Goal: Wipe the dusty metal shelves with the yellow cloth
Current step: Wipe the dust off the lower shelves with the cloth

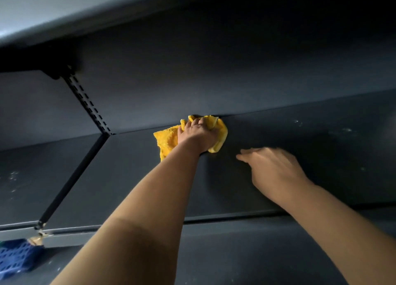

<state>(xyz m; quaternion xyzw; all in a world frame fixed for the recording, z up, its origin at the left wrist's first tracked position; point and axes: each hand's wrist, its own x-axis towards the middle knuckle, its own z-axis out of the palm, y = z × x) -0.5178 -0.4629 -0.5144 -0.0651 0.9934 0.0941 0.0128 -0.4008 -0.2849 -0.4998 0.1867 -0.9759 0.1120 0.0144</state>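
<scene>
A dark metal shelf (132, 177) runs across the view, with another shelf (64, 12) overhead. A slotted upright (87, 104) stands at the back left, and a dark bracket (72, 177) runs from it forward to the shelf's front edge, left of both arms. At the lower left corner, below the front edge, sits a blue perforated crate (15, 257); what it holds cannot be seen. Pale dust specks (342, 130) lie on the shelf toward the right back and near the far left.

The yellow cloth (167, 139) lies bunched at the shelf's back edge, against the back panel (214, 70). The left hand (198, 134) presses on it, fingers curled and gripping the fabric. The right hand (272, 167) is blurred, just right of the cloth, fingers together and extended, low over the bare shelf; contact cannot be judged.
</scene>
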